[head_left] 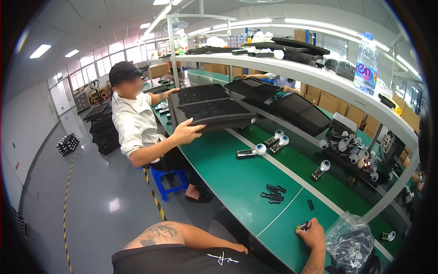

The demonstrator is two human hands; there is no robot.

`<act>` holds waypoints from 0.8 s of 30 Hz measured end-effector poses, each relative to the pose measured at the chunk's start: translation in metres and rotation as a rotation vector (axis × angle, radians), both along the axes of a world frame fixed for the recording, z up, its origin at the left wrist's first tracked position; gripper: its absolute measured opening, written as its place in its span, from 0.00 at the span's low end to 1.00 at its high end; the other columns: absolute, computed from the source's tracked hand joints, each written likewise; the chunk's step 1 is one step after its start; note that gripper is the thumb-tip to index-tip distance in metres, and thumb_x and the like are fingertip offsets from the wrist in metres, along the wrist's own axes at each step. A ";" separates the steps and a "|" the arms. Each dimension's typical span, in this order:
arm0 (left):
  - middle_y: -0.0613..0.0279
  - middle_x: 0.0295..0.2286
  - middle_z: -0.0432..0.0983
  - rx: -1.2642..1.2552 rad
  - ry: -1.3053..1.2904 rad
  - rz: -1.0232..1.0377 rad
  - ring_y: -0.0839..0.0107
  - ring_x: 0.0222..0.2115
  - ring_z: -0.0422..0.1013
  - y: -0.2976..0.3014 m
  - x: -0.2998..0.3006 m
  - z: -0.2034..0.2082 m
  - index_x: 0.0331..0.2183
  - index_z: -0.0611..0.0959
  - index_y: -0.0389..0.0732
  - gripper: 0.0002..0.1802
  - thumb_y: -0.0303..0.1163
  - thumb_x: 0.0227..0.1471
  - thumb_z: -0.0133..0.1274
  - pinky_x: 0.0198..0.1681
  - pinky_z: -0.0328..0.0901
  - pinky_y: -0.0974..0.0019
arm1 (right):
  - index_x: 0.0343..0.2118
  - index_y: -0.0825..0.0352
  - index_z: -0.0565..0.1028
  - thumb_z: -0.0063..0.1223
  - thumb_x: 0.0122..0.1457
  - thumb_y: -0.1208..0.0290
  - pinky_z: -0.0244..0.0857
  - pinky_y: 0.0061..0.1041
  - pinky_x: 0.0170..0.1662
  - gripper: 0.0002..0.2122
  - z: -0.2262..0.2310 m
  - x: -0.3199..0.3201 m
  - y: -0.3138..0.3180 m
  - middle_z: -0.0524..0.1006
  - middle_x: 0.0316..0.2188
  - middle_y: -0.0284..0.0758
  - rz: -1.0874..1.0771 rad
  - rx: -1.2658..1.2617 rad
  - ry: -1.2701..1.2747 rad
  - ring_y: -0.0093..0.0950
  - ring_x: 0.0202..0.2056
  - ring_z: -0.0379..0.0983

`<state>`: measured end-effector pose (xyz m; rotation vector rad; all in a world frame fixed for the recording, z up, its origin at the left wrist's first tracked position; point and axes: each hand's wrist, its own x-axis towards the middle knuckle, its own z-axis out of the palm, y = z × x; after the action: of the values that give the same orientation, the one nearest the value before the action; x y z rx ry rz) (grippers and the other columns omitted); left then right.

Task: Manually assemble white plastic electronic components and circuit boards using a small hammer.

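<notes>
My right hand (313,235) is closed over the green table near its front edge. Its fingertips pinch a small dark piece with a greenish part (301,226), too small to name exactly. A single small black plastic part (310,205) lies just beyond that hand, and a loose cluster of similar black parts (273,194) rests further left. Beside my right wrist is a clear plastic bag (350,242) with dark contents. My left hand (240,249) is low at the table's edge, mostly hidden, and its fingers do not show.
To the left, a seated co-worker (137,118) holds a large black tray (205,107) over the green table (205,157). Several devices with round white heads (260,149) lie along it, with more piled (351,150) at the right. A shelf (292,66) overhead carries a water bottle (366,64).
</notes>
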<state>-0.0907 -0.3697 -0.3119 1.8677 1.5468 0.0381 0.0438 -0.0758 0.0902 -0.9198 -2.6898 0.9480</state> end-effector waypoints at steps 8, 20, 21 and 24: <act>0.50 0.47 0.79 0.031 -0.140 0.113 0.53 0.52 0.75 -0.022 0.010 0.078 0.53 0.74 0.39 0.18 0.38 0.67 0.50 0.55 0.67 0.52 | 0.30 0.63 0.66 0.77 0.44 0.71 0.70 0.30 0.32 0.22 0.005 0.003 0.000 0.74 0.20 0.33 0.002 0.010 0.027 0.31 0.22 0.70; 0.49 0.31 0.78 0.133 -0.167 0.584 0.46 0.35 0.77 -0.011 0.033 0.327 0.33 0.73 0.40 0.18 0.45 0.61 0.56 0.37 0.67 0.49 | 0.31 0.63 0.66 0.76 0.45 0.70 0.69 0.30 0.32 0.22 -0.001 0.006 0.004 0.74 0.20 0.33 0.022 0.019 0.030 0.32 0.22 0.70; 0.48 0.35 0.81 0.128 -0.131 0.576 0.43 0.35 0.77 -0.012 0.029 0.332 0.35 0.77 0.39 0.19 0.47 0.62 0.55 0.38 0.68 0.48 | 0.32 0.63 0.66 0.76 0.45 0.70 0.69 0.30 0.32 0.22 0.000 0.005 0.003 0.74 0.21 0.34 0.025 0.026 0.033 0.32 0.22 0.70; 0.49 0.34 0.82 0.318 0.088 0.668 0.42 0.37 0.77 -0.014 0.010 0.320 0.35 0.78 0.39 0.19 0.47 0.61 0.56 0.40 0.70 0.47 | 0.33 0.63 0.66 0.76 0.46 0.69 0.69 0.30 0.32 0.22 0.003 0.009 0.001 0.74 0.21 0.34 0.037 0.042 0.032 0.32 0.22 0.71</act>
<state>-0.0802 -0.3832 0.0085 1.5000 2.2684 0.5344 0.0526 -0.0745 0.0932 -0.8422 -2.6977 0.9026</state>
